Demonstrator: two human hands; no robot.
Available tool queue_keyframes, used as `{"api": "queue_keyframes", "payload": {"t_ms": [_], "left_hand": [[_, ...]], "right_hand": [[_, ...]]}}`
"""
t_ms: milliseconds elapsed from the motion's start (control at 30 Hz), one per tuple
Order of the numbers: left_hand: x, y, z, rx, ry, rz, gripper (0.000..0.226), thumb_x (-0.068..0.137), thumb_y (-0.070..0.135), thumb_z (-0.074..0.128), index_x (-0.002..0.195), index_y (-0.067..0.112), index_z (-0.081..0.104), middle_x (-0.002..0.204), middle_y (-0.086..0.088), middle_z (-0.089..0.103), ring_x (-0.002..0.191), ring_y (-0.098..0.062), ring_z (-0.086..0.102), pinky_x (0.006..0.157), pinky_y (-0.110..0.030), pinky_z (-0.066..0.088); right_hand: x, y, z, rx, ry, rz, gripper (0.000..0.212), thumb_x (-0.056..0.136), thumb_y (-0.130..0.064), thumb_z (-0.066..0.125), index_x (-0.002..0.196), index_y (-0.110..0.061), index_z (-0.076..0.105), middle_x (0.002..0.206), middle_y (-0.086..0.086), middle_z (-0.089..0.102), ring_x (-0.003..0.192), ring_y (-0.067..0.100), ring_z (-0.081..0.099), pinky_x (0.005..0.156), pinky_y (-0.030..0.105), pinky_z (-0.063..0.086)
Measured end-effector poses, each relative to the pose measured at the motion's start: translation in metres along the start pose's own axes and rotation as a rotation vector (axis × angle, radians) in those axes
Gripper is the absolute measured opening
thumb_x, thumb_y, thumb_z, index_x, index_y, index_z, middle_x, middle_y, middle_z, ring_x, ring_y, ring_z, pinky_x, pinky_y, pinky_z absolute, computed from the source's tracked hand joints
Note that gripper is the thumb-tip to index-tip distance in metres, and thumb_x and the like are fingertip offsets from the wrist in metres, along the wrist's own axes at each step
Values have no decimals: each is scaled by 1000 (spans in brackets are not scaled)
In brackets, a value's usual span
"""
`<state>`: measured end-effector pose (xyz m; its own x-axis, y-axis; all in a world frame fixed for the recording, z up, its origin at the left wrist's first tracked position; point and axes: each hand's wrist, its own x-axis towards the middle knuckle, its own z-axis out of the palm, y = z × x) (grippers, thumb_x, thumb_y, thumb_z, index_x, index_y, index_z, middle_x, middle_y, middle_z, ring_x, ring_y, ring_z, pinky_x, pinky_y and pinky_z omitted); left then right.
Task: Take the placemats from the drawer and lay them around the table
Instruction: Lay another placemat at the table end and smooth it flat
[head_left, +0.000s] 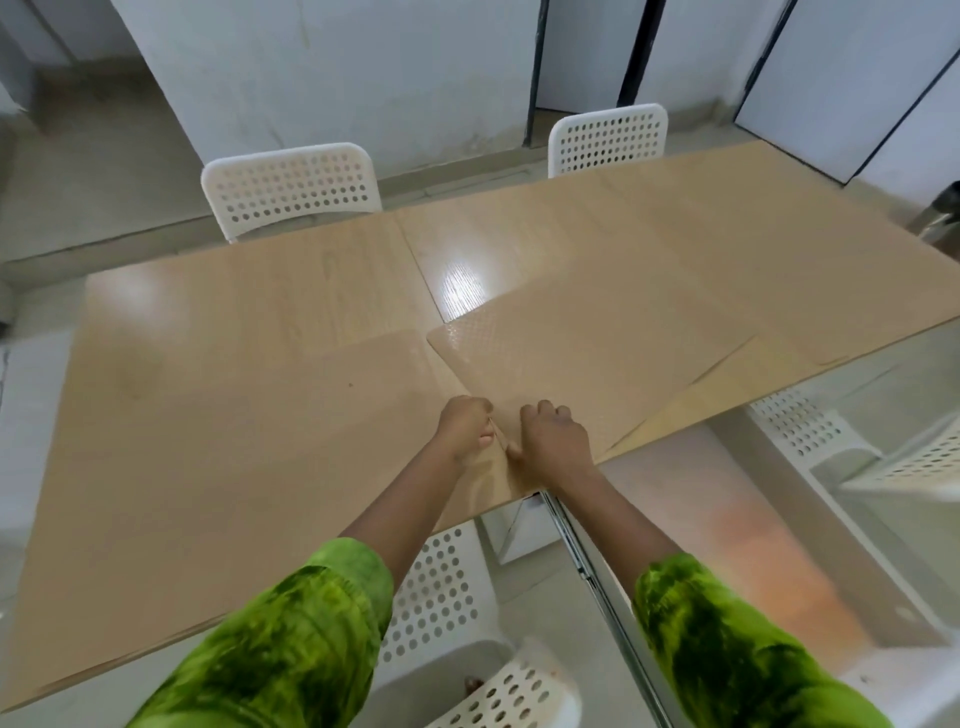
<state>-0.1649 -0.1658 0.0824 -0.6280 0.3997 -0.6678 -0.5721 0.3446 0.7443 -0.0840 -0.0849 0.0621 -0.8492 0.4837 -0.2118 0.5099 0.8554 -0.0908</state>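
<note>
The person stands at the near long edge of the table, both arms in green sleeves reaching over it. The left hand and the right hand sit close together near that edge, fingers curled, each pinching at the near corner of a tan placemat that lies skewed on the right half of the table. Both grips look closed on this corner, the left at its edge and the right pressing on top; whether they hold 1 mat or a thin stack I cannot tell, since the mat colour nearly matches the wood.

A second placemat seems to lie flat just to the left, its rounded far corner showing beside the seam in the table. It looks already set in place by the near edge.

At the right, near the near edge, a straight line suggests another sheet under or beside the held one, but this is unclear.

Judging from this, the task is in its early to middle part: mats are out and on the table, perhaps 1 is laid, and the far edge, by the 2 white chairs, has no mat that I can make out. The places there are still to be served, and the skewed mat needs squaring to the edge.
</note>
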Motion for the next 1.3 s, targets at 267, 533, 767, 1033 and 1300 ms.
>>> {"api": "queue_keyframes", "payload": {"t_ms": [267, 533, 767, 1033, 1300], "left_hand": [[5, 10, 19, -249, 22, -129, 15, 92, 9, 46, 104, 3, 51, 90, -11, 48, 88, -25, 53, 81, -30, 47], [2, 19, 30, -353, 83, -136, 47, 90, 10, 48, 136, 5, 37, 154, -15, 26, 136, -23, 33, 101, -35, 36], [12, 13, 24, -418, 106, -133, 37, 86, 13, 52, 122, 2, 51, 123, -6, 56, 111, -20, 56, 76, -21, 42], [14, 9, 38, -323, 236, -18, 36, 81, 11, 58, 116, 2, 51, 129, -12, 41, 103, -23, 54, 82, -30, 45], [8, 13, 53, -93, -14, -12, 4, 91, 8, 51, 87, 9, 51, 70, -6, 49, 58, -17, 46, 57, -29, 45]], "right_hand": [[0, 6, -9, -74, 54, 11, 35, 44, -17, 86, 65, -7, 60, 54, 7, 62, 41, 21, 58, 40, 20, 16], [-3, 9, 4, 52, 30, -33, 48, 90, -38, 52, 122, -3, 46, 122, 15, 52, 114, 30, 48, 77, 34, 45], [-5, -2, 11, 41, 108, -56, 36, 93, -17, 47, 123, 3, 45, 116, 21, 59, 106, 32, 55, 79, 32, 46], [-1, 17, -6, 177, 128, -7, 24, 93, -14, 39, 109, 0, 51, 98, 16, 65, 89, 31, 61, 62, 31, 31], [8, 41, -9, 644, 89, 205, 34, 91, -10, 37, 115, -8, 61, 114, 12, 66, 103, 28, 60, 77, 29, 42]]}}
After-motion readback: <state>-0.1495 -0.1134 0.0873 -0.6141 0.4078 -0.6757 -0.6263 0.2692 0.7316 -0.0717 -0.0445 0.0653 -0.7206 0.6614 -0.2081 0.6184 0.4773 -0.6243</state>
